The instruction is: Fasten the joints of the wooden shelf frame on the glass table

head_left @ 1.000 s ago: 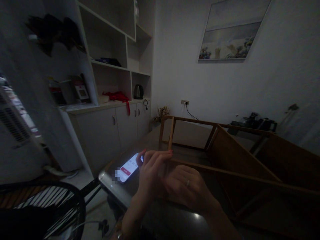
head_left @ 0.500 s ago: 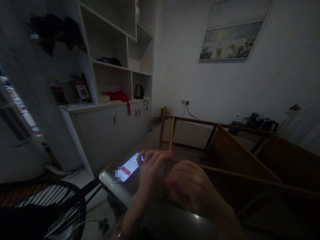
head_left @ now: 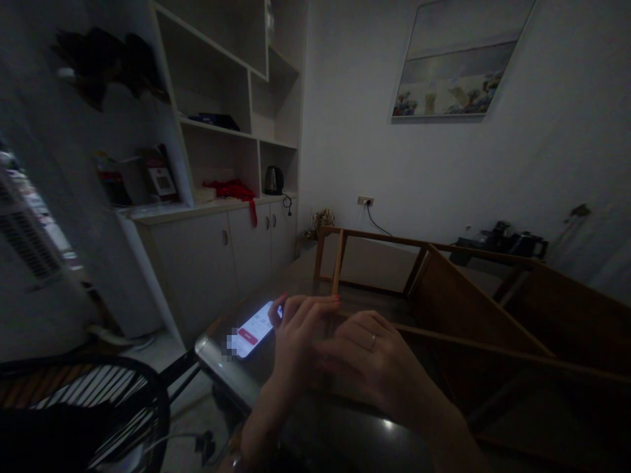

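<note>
A brown wooden frame with inner panels (head_left: 458, 295) lies on the dark table (head_left: 340, 427), probably a shelf rack on its side. My left hand (head_left: 298, 335) is at the frame's near left corner, its fingers bent over the wood. Close beside it, my right hand (head_left: 382, 361) has curled fingers that point toward the left palm; a ring shows on one finger. Whatever lies between its fingertips is hidden and blurred. A lit phone (head_left: 254, 332) rests on the table just left of my left hand.
At the lower left stands a black chair (head_left: 160, 394). White cabinets (head_left: 192, 263) line the left wall, with a kettle (head_left: 274, 180) and red cloth (head_left: 234, 190) on the counter. Dark appliances (head_left: 517, 243) sit behind the frame. A cord hangs from a wall socket (head_left: 365, 201).
My right hand has turned slightly, its knuckles lifting and its fingers shifting left toward the left palm. The left hand, frame and phone stay in place.
</note>
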A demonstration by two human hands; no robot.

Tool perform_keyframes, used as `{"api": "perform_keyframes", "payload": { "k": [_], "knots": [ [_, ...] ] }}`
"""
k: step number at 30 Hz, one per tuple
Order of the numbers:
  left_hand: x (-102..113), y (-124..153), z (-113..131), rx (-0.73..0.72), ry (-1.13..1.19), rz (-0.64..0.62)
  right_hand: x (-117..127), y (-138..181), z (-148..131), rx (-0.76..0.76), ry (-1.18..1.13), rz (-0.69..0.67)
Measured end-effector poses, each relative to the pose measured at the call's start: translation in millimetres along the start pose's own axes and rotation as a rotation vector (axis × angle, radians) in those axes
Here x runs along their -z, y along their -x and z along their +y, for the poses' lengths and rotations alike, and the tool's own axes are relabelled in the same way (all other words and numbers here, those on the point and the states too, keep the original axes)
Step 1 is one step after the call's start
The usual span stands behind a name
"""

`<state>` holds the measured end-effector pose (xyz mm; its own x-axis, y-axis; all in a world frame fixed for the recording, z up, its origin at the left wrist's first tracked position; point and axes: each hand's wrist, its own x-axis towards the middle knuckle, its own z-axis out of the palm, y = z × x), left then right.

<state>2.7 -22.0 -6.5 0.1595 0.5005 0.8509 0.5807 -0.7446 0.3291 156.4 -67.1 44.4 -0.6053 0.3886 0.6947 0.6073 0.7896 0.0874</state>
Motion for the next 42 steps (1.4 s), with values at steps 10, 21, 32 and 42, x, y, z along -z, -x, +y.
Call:
{"api": "perform_keyframes", "payload": {
  "k": [10, 21, 32, 42],
  "knots": [
    [1, -2, 4, 0.027, -0.009, 0.005, -21, -1, -5, 0.047, 0.031, 0.255],
    [0, -3, 7, 0.030, 0.026, 0.047, -19, 0, -11, 0.000, 0.052, 0.231],
    [-3, 0, 1, 0.009, 0.013, 0.055, 6, 9, 9, -0.018, -0.284, -0.107],
    [-2, 0, -1, -0.035, 0.025, 0.032, 4, 2, 2, 0.016, -0.205, 0.026]
  ]
}}
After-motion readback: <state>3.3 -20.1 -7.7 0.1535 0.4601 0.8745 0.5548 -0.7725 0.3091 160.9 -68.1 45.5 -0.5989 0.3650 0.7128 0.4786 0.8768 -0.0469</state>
